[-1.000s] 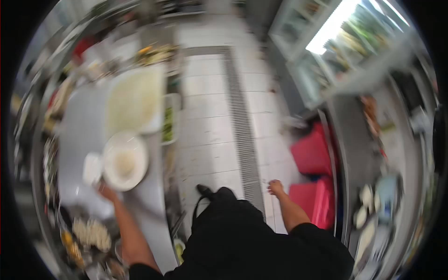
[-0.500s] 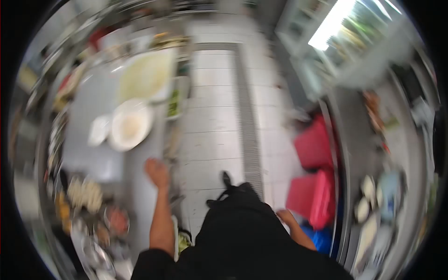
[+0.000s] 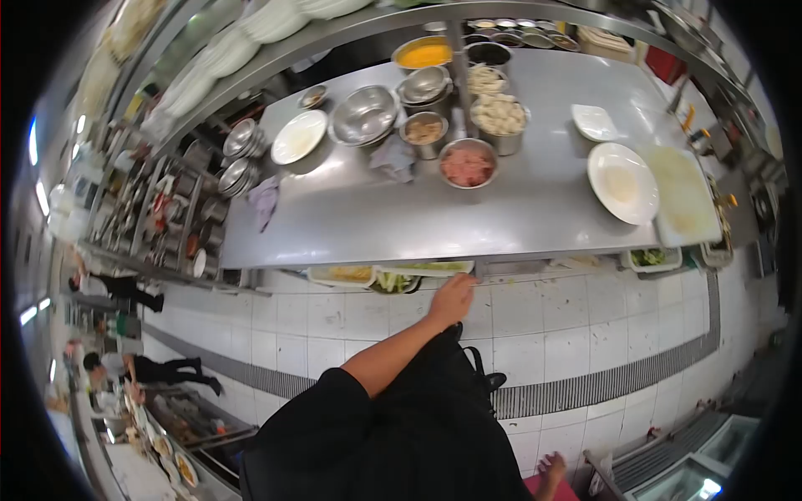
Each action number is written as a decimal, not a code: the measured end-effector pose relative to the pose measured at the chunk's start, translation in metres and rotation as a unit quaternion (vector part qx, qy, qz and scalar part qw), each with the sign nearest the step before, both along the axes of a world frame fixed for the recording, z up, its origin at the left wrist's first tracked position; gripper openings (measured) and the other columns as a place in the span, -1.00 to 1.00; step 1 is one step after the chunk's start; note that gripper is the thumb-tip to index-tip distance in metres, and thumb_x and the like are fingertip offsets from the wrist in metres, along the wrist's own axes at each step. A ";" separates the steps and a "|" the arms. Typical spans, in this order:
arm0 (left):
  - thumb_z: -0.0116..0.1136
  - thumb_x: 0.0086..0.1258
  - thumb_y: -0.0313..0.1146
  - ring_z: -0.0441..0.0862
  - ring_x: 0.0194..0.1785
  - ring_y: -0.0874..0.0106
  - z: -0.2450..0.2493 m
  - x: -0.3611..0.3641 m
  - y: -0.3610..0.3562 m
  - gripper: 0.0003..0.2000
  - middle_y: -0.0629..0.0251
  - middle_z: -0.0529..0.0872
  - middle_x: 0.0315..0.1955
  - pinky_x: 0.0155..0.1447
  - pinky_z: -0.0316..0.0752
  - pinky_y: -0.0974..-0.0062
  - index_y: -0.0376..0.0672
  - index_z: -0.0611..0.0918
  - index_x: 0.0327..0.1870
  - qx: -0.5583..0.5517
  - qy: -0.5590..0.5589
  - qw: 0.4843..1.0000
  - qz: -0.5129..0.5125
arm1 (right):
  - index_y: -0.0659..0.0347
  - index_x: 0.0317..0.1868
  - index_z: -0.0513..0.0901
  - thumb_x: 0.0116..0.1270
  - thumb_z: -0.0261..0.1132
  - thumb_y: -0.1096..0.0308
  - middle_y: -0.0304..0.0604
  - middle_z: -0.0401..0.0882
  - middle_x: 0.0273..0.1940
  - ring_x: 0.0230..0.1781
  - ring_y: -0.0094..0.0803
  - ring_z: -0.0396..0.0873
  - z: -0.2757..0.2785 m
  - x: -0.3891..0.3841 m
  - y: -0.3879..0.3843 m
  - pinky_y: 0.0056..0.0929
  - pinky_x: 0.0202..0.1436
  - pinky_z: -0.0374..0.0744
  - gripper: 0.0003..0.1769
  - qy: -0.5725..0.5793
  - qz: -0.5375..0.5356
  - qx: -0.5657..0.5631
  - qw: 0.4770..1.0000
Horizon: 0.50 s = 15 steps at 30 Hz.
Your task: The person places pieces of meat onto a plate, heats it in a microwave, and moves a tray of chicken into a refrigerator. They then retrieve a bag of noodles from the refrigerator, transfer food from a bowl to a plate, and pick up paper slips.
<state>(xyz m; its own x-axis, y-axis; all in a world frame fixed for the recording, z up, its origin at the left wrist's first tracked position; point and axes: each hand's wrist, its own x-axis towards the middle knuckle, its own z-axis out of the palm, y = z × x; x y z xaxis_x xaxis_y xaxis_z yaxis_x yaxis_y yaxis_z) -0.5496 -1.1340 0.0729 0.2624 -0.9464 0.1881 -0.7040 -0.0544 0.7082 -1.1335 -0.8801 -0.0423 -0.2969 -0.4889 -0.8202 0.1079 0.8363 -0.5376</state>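
Observation:
My left hand [image 3: 454, 298] is just in front of the steel counter [image 3: 359, 225], close to its front edge. Its fingers are loosely curled together, and I see nothing in them. Below the edge beside it are trays of cut green vegetables [image 3: 393, 280]. Low at the bottom right, my right hand [image 3: 550, 466] hangs by a red surface [image 3: 560, 488], fingers somewhat apart and holding nothing. On the counter stand a steel bowl of pink raw meat [image 3: 468, 165], a pot of pale chunks [image 3: 499, 115] and a white oval plate [image 3: 622, 185] with a pale patch in its middle.
A cutting board [image 3: 687, 200] lies at the counter's right end. Metal bowls [image 3: 365, 115], another white plate [image 3: 299, 138] and a cloth [image 3: 263, 202] sit to the left. A grated drain [image 3: 568, 397] crosses the tiled floor. Two people [image 3: 154, 369] [image 3: 113, 286] are at far left.
My view has swung left from the aisle to face the counter, which now spans the top. My left hand has come before its front edge; the red containers have mostly left view.

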 end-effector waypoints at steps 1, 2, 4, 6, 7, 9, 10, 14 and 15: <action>0.11 0.25 -0.42 0.54 0.08 0.12 0.008 0.030 0.026 -0.78 0.15 0.61 0.00 0.12 0.46 0.27 -0.16 0.62 -0.09 0.007 -0.013 0.998 0.059 | 0.05 0.27 0.37 0.34 0.13 0.02 -0.09 0.53 -0.01 -0.17 -0.21 0.55 0.027 0.004 -0.029 -0.21 -0.13 0.55 -0.46 0.029 -0.062 0.021 0.997; 0.09 0.26 -0.42 0.55 0.07 0.12 0.008 0.071 0.044 -0.78 0.13 0.62 -0.03 0.11 0.46 0.27 -0.15 0.62 -0.09 0.003 -0.022 0.993 0.113 | 0.05 0.27 0.37 0.34 0.13 0.02 -0.09 0.53 -0.01 -0.17 -0.21 0.55 0.047 0.011 -0.046 -0.21 -0.13 0.55 -0.46 0.031 -0.048 0.018 0.998; 0.04 0.29 -0.43 0.58 -0.03 0.11 0.018 0.166 0.064 -0.79 0.10 0.65 -0.10 0.05 0.47 0.26 -0.14 0.63 -0.09 -0.011 -0.024 0.971 0.238 | 0.03 0.20 0.41 0.34 0.15 0.00 -0.14 0.54 -0.09 -0.22 -0.28 0.53 0.076 0.033 -0.074 -0.31 -0.25 0.53 -0.50 0.070 -0.071 -0.066 0.993; -0.03 0.35 -0.42 0.60 -0.18 0.10 0.045 0.251 0.077 -0.79 0.09 0.67 -0.19 -0.03 0.50 0.25 -0.12 0.65 -0.11 -0.015 -0.030 0.924 0.380 | 0.03 0.16 0.43 0.35 0.14 0.00 -0.16 0.54 -0.11 -0.24 -0.31 0.53 0.095 0.064 -0.086 -0.33 -0.27 0.53 -0.53 0.078 -0.019 -0.065 0.995; -0.03 0.34 -0.42 0.61 -0.11 0.07 0.065 0.291 0.080 -0.76 0.04 0.67 -0.16 0.04 0.48 0.24 -0.17 0.63 -0.05 0.008 -0.042 0.904 0.425 | 0.04 0.13 0.45 0.36 0.13 0.00 -0.18 0.54 -0.13 -0.25 -0.34 0.53 0.100 0.082 -0.089 -0.35 -0.29 0.53 -0.56 0.083 0.026 -0.057 0.995; -0.02 0.32 -0.42 0.60 -0.01 0.05 0.047 0.400 0.093 -0.70 -0.02 0.65 -0.06 0.12 0.46 0.24 -0.23 0.59 0.04 -0.049 -0.143 0.891 0.428 | 0.03 0.10 0.46 0.37 0.14 0.05 -0.20 0.56 -0.19 -0.32 -0.36 0.53 0.092 0.113 -0.080 -0.35 -0.34 0.53 -0.62 0.084 0.038 -0.043 0.995; -0.02 0.32 -0.42 0.58 0.04 0.03 0.054 0.439 0.095 -0.68 -0.05 0.63 -0.01 0.15 0.45 0.24 -0.29 0.57 0.07 -0.023 -0.162 0.888 0.431 | 0.04 0.07 0.47 0.37 0.16 0.07 -0.22 0.56 -0.26 -0.41 -0.40 0.53 0.090 0.133 -0.072 -0.41 -0.44 0.52 -0.64 0.083 0.067 -0.020 0.994; 0.04 0.31 -0.30 0.51 0.14 -0.08 -0.017 0.616 0.110 -0.51 -0.21 0.56 0.06 0.23 0.39 0.20 -0.41 0.41 0.21 -0.019 -0.319 0.869 0.377 | 0.12 0.06 0.49 0.37 0.17 0.15 -0.17 0.59 -0.34 -0.52 -0.40 0.58 0.102 0.219 -0.032 -0.46 -0.56 0.51 -0.66 0.054 0.138 0.051 0.988; 0.08 0.27 -0.22 0.51 0.13 -0.12 -0.039 0.642 0.114 -0.42 -0.23 0.56 0.04 0.23 0.39 0.17 -0.40 0.35 0.26 0.072 -0.271 0.883 0.375 | 0.15 0.07 0.50 0.37 0.17 0.17 -0.15 0.61 -0.32 -0.51 -0.38 0.60 0.110 0.239 -0.024 -0.46 -0.56 0.51 -0.65 0.025 0.171 0.078 0.982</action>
